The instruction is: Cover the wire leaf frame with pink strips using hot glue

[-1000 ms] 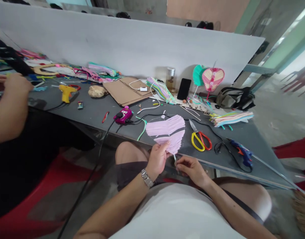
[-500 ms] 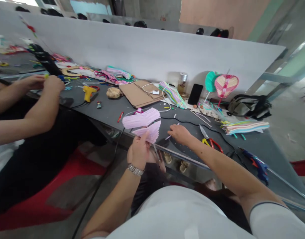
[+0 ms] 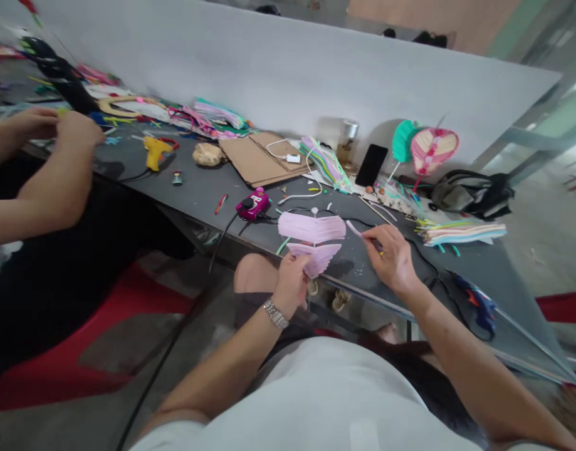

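My left hand (image 3: 291,280) is closed around the lower end of a lilac heart-shaped fan (image 3: 312,228), built of rows of fuzzy strips, with a gap between its upper and lower parts. A thin stem with a pale bead on top shows through that gap. To its right, my right hand (image 3: 395,255) pinches a short lilac pipe cleaner (image 3: 355,229), its free end pointing toward the fan but apart from it. A bit of yellow shows behind my right fingers; the scissors seen earlier are mostly hidden there.
A magenta plug box (image 3: 252,205) with cables sits left of the fan. Behind are cardboard (image 3: 254,156), bundled pipe cleaners (image 3: 326,164), a phone (image 3: 371,165) and a pink fan (image 3: 433,150). A blue glue gun (image 3: 476,300) lies right. A co-worker's hands (image 3: 76,128) are at left.
My right hand has lifted the lilac pipe cleaner off the table and moved right. My left hand has shifted right and turned the fan more upright. The magenta box is now uncovered.
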The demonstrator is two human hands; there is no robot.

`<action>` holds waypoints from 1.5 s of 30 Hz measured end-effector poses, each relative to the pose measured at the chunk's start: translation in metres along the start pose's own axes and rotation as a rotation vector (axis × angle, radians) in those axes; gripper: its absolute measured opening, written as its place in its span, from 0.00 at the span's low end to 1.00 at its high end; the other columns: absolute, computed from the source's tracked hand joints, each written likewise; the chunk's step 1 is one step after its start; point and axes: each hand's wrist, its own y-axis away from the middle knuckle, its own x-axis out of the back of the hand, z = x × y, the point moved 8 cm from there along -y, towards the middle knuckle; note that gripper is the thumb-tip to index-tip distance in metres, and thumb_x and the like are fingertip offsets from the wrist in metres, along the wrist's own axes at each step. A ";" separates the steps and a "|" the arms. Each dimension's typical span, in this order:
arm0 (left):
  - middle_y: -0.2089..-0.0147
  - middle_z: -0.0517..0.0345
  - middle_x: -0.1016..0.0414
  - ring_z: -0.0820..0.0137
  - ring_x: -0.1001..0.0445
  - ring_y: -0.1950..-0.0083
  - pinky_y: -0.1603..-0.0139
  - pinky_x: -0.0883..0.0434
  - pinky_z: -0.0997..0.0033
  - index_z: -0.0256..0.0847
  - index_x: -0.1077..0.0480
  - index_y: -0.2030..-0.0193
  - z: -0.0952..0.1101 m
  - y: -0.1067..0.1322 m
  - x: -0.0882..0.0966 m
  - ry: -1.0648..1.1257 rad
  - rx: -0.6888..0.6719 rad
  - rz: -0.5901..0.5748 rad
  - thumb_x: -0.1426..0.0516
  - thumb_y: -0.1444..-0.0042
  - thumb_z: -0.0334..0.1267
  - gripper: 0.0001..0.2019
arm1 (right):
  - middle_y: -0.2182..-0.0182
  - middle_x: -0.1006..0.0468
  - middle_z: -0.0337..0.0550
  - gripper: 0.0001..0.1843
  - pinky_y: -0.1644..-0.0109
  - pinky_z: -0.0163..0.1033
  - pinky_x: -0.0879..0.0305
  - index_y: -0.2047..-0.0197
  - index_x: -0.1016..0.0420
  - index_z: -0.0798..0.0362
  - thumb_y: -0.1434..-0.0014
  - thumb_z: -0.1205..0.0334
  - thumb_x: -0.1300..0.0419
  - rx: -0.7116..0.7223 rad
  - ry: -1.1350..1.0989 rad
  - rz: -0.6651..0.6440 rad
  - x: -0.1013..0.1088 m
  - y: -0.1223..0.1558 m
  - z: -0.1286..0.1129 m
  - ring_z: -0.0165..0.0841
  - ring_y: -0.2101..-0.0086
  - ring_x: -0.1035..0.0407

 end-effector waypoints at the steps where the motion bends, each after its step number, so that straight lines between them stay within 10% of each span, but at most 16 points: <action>1: 0.68 0.58 0.18 0.62 0.18 0.60 0.53 0.24 0.61 0.39 0.24 0.62 -0.011 0.004 -0.007 -0.006 0.039 -0.032 0.30 0.64 0.32 0.18 | 0.64 0.22 0.46 0.07 0.56 0.43 0.36 0.58 0.25 0.51 0.32 0.66 0.45 0.013 -0.039 0.025 0.008 0.011 -0.010 0.39 0.61 0.29; 6: 0.66 0.56 0.18 0.62 0.19 0.60 0.55 0.25 0.63 0.38 0.24 0.63 -0.057 0.028 -0.046 -0.050 0.151 -0.205 0.31 0.60 0.34 0.14 | 0.62 0.22 0.48 0.10 0.57 0.42 0.34 0.55 0.22 0.52 0.32 0.69 0.45 0.060 -0.029 0.014 0.015 0.044 -0.038 0.39 0.61 0.29; 13: 0.67 0.61 0.22 0.70 0.24 0.65 0.60 0.30 0.71 0.40 0.25 0.65 -0.068 0.047 -0.068 -0.111 0.119 -0.275 0.33 0.58 0.31 0.11 | 0.61 0.22 0.48 0.13 0.58 0.41 0.34 0.55 0.20 0.52 0.32 0.69 0.46 0.091 0.047 0.040 0.013 0.055 -0.033 0.38 0.61 0.30; 24: 0.63 0.59 0.22 0.70 0.26 0.61 0.55 0.30 0.71 0.38 0.24 0.63 -0.057 0.043 -0.065 -0.043 0.043 -0.235 0.33 0.46 0.49 0.15 | 0.61 0.23 0.48 0.16 0.59 0.41 0.38 0.54 0.19 0.51 0.33 0.71 0.48 0.127 0.078 0.007 0.008 0.058 -0.040 0.37 0.61 0.32; 45: 0.60 0.52 0.16 0.61 0.18 0.58 0.51 0.25 0.60 0.37 0.21 0.62 -0.051 0.042 -0.064 -0.187 0.092 -0.203 0.28 0.56 0.42 0.16 | 0.61 0.22 0.46 0.18 0.56 0.43 0.40 0.54 0.17 0.50 0.36 0.75 0.46 0.035 0.070 0.066 0.023 0.089 -0.018 0.37 0.60 0.32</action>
